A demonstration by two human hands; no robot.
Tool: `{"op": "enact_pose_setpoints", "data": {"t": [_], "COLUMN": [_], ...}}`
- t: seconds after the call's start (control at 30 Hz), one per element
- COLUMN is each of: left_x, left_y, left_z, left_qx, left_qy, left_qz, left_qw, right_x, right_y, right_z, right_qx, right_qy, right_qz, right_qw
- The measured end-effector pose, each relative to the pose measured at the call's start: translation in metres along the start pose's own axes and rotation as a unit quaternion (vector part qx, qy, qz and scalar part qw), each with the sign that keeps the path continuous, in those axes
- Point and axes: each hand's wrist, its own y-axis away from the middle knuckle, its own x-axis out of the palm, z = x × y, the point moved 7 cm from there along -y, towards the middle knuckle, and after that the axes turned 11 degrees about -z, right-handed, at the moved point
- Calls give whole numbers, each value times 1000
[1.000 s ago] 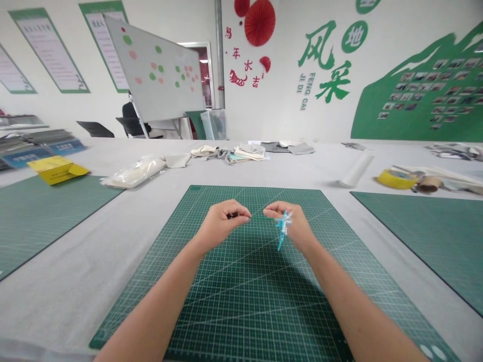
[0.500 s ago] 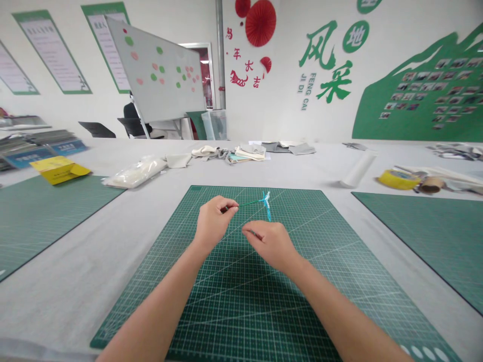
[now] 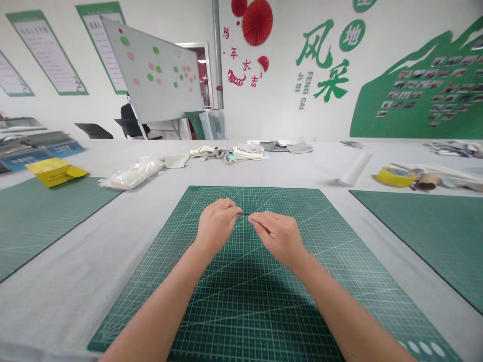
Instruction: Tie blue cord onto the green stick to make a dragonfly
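Bright light; soft shadow on middle mat (image 3: 260, 281).

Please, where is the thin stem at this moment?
In the head view, the thin stem runs between the left hand and the right hand, over the middle cutting mat.

Above a green gridded cutting mat (image 3: 234, 327) on a pale counter (image 3: 302, 173), a left hand (image 3: 217, 223) and right hand (image 3: 279, 236), just apart, pinch a thin dark stem (image 3: 245, 214) running between their fingertips. A turquoise speck (image 3: 267, 209) peeks from beyond the right hand. Farther back lie a plastic-wrapped bundle (image 3: 133, 173), fabric pieces (image 3: 249, 152), a white roll (image 3: 355, 168) and yellow tape (image 3: 395, 177).
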Motion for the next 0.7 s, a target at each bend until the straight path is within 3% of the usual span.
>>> {"op": "enact_pose_setpoints", "data": {"t": [0.13, 0.3, 0.47, 0.57, 0.7], "left_x": [2, 0, -6, -8, -10], "left_y": [0, -2, -5, -6, -7], "left_z": [-8, -13, -16, -15, -12], "left_qx": [54, 67, -14, -75, -118], "left_qy": [-4, 49, 241, 333, 378], "left_qz": [28, 57, 85, 95, 93], "left_qw": [998, 995, 967, 935, 914], "right_x": [-8, -18, -20, -14, -2], "right_y": [-5, -10, -14, -12, -6], "right_z": [-12, -28, -53, -66, -73], "right_qx": [32, 85, 181, 256, 321], "right_qy": [-6, -21, -96, -206, -293], "right_qz": [-26, -53, -22, -7, 4], "right_qw": [999, 995, 979, 945, 900]}}
